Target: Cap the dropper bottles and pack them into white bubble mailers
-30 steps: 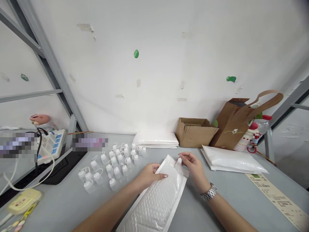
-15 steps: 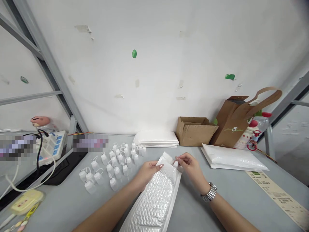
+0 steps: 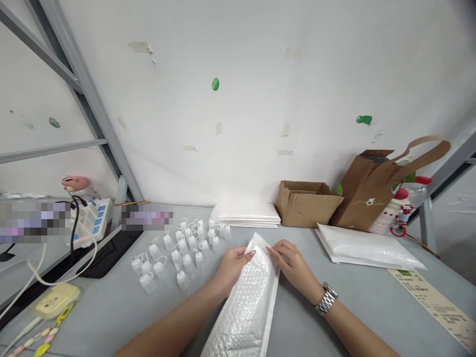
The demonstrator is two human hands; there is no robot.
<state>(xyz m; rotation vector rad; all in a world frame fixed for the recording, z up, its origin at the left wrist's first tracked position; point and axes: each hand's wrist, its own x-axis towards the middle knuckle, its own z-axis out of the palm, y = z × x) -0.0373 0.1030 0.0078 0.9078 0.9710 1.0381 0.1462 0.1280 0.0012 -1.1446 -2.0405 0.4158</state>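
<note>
A white bubble mailer (image 3: 243, 302) stretches from the bottom edge of the view up to the middle of the table, its narrow flap end pointing away from me. My left hand (image 3: 235, 265) grips its left edge near that end, thumb on top. At the right corner by the flap (image 3: 257, 242), my right hand (image 3: 292, 263) pinches the mailer's edge between thumb and fingers. Whether anything is inside the mailer cannot be seen. Left of my left hand stand several small translucent squeeze bottles (image 3: 187, 263) with white looped caps.
Flat white mailers (image 3: 245, 214) are stacked by the wall, beside a cardboard box (image 3: 310, 206) and a brown paper bag (image 3: 366, 193). A plump white mailer (image 3: 368, 245) lies right, near a printed paper strip (image 3: 433, 302). Cables, a power strip (image 3: 89, 223) and a yellow case (image 3: 57, 300) occupy the left.
The small white bit at my right fingertips no longer shows; those fingers now press on the mailer's corner. My left hand keeps its hold. The whole view has shifted slightly.
</note>
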